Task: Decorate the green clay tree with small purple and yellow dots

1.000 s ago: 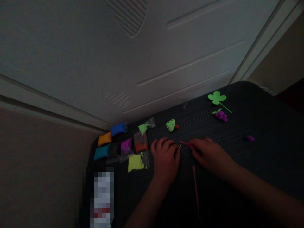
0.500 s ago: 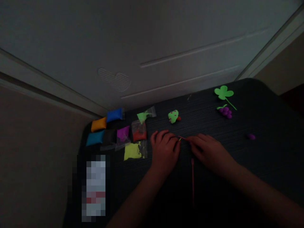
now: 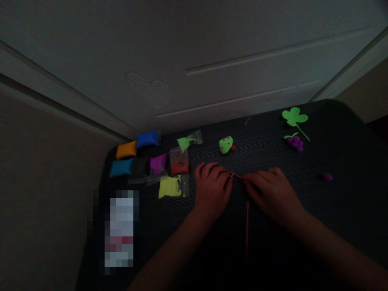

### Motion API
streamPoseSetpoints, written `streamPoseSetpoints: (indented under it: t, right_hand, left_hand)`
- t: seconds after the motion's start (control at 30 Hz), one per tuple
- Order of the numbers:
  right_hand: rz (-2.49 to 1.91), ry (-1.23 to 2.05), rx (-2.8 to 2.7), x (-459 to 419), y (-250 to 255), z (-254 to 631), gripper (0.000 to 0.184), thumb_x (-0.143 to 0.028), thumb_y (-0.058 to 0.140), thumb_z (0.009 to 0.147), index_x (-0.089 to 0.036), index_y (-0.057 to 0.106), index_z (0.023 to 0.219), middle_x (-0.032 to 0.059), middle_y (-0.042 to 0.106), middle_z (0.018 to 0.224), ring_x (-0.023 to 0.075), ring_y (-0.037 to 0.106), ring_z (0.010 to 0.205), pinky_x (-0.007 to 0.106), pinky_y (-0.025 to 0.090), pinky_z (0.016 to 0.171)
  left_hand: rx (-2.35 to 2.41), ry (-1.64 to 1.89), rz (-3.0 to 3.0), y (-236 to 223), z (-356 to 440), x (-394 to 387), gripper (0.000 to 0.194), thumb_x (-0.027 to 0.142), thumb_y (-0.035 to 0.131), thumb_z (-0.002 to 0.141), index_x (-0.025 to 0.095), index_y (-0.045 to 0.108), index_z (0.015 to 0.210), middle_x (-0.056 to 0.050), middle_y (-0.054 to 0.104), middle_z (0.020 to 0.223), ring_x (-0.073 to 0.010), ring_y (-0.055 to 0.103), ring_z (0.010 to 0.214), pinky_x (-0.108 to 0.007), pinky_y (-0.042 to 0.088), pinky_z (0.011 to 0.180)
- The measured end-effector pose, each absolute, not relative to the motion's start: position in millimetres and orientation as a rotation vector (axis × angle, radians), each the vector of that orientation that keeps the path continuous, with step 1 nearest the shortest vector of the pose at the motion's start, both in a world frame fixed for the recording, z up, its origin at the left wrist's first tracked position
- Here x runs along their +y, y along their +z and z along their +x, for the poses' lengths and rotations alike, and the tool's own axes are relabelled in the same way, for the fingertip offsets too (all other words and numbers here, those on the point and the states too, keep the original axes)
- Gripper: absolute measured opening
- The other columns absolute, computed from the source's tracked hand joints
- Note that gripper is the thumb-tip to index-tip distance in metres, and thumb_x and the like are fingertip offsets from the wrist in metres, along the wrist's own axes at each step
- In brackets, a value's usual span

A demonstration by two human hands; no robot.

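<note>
My right hand [image 3: 269,190] is closed around a thin pink modelling tool [image 3: 237,175], whose tip reaches left to my other hand. My left hand [image 3: 214,188] is curled palm down on the dark table, thumb and forefinger together by that tip. A tiny yellow bit, probably clay, [image 3: 232,175] shows at the left fingertips; how firmly they hold it is hidden. Below and between the hands lies a second pink tool [image 3: 247,226]. Just beyond them sits a green clay piece with pink dots and a red stem [image 3: 226,145].
Several clay packets lie left, including yellow [image 3: 169,187], red [image 3: 179,166], purple [image 3: 158,164] and blue [image 3: 147,139]. A green clover [image 3: 294,117], a purple grape bunch [image 3: 294,143] and a purple lump [image 3: 326,176] are right. A white panel [image 3: 242,52] borders the table's back.
The view has shifted slightly, so the table things sit a little differently in the picture. Both hands keep nearly the same pose, the pink tool's tip still at the left fingertips.
</note>
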State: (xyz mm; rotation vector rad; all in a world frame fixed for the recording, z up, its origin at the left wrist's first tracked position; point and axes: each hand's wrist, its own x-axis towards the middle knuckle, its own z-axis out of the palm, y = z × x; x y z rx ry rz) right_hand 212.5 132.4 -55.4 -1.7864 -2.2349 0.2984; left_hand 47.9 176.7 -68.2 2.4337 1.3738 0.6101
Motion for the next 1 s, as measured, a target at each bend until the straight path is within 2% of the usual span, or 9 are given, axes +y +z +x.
streamPoseSetpoints:
  t: [0.77,1.0]
  right_hand:
    - [-1.782,0.276,-2.277,130.1,-58.7,212.3,0.015,-0.022,0.044,0.083,-0.022,0.055,0.093,-0.0003,0.061,0.082,0.0163,0.051,0.073,0.033,0.027,0.073]
    - [-1.779,0.338,-2.299,130.9,-59.2,212.1,0.016,-0.021,0.042,0.084,-0.022,0.055,0.094,-0.0010,0.060,0.082,0.0157,0.052,0.074,0.032,0.028,0.074]
  left_hand:
    - [1.372,0.639,2.462,-70.8,48.8,177.6,0.010,0.025,0.052,0.078,0.021,0.061,0.080,0.000,0.062,0.088,-0.0207,0.045,0.103,-0.044,0.024,0.098]
    - [1.379,0.662,2.463,-69.8,47.3,177.5,0.014,0.027,0.052,0.078,0.020,0.060,0.086,-0.002,0.061,0.092,-0.0203,0.045,0.103,-0.043,0.025,0.098]
